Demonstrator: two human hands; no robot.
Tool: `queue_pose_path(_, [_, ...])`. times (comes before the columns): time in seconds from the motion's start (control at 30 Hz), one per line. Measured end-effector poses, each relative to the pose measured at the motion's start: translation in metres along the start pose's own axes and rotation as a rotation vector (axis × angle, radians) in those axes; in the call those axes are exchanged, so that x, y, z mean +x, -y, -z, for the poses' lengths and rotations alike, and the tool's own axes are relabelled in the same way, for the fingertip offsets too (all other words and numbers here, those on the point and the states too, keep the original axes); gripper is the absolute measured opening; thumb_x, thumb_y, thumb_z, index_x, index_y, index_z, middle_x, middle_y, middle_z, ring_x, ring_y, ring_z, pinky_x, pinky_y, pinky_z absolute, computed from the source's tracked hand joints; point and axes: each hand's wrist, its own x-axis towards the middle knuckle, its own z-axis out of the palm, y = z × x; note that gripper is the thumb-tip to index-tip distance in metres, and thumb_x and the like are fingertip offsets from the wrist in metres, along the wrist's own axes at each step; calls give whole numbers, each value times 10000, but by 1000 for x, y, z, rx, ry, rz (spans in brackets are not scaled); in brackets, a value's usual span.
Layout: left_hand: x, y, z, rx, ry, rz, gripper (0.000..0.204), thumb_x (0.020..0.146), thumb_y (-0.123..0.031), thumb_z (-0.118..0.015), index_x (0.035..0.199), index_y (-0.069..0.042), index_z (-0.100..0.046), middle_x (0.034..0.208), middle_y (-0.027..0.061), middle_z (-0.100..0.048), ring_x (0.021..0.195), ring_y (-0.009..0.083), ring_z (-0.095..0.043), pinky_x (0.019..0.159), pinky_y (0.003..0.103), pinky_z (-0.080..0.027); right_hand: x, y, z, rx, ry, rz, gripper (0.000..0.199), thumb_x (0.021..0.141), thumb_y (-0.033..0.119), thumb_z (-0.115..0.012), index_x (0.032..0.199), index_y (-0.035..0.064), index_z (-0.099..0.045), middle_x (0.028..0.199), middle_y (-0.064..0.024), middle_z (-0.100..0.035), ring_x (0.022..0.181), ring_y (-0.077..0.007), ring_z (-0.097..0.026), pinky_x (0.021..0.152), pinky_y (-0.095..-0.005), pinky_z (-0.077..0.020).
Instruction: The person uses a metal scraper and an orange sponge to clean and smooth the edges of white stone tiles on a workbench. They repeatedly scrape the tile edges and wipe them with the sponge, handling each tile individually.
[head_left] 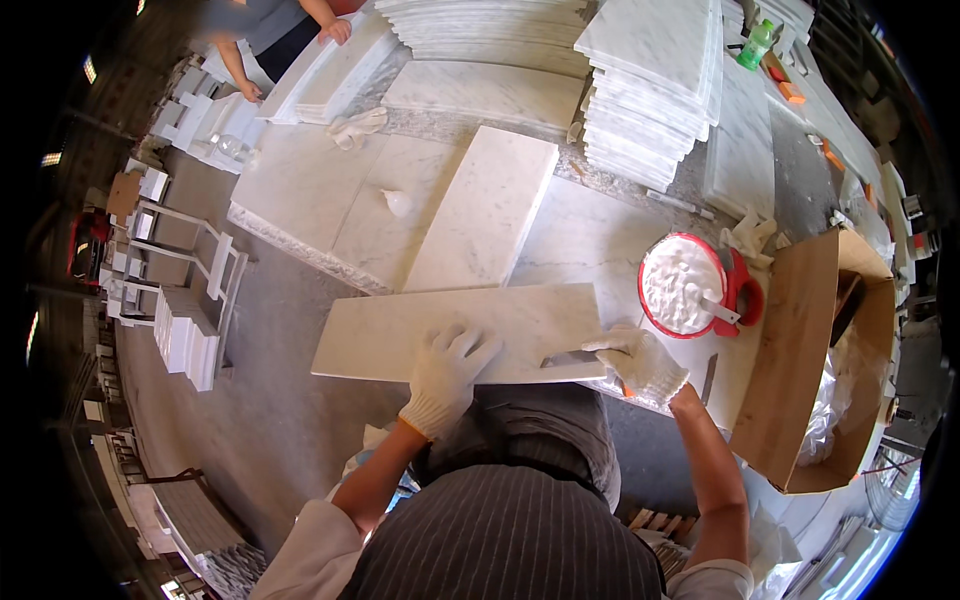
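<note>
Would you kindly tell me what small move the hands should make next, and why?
Probably draw the scraper in the right hand along the pale slab: the scraper appears to lie against the slab's top near its right end, while the left hand rests on the slab.

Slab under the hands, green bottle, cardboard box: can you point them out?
Slab [526, 325], head view: bare top face, near the middle.
Green bottle [755, 47], head view: middle of its body.
Cardboard box [788, 345], head view: its left outer wall.

Obstacles right of slab: bucket, carton
</note>
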Motion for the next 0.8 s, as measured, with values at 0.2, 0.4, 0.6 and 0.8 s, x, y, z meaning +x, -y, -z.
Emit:
queue_pose_path(0.2, [1,9,5,-30,-19,21,516,684,12,-573,1168,-156,-636,1154,68,-594,1126,305,-510,940,457,-388,-12,13,3,61,19,37,240,842,61,-581,1049,23,-695,883,-140,-697,778,-231,-653,740,-312,-515])
queue_pose_path(0.4, [10,7,19,-63,38,19,464,709,7,-575,1141,-145,-655,1134,79,-603,1115,298,-523,948,452,-396,-1,10,5,-6,67,61,228,865,57,-579,1061,17,-690,930,-125,-701,793,-202,-652,744,-311,-515])
queue_pose_path(0.6, [10,12,18,-87,34,55,390,747,-41,-590,1123,-120,-658,1099,96,-615,1047,299,-560,922,429,-429,-24,7,9,122,141,76,271,884,-19,-529,1105,20,-682,866,-96,-677,735,-155,-623,686,-281,-500])
queue_pose_path(0.8, [16,12,29,-102,129,58,501,722,10,-568,1182,-175,-640,1128,75,-598,1078,278,-545,916,423,-418,-18,-6,14,416,-73,-94,288,909,1,-506,1149,23,-664,799,-27,-613,700,-81,-557,640,-248,-471])
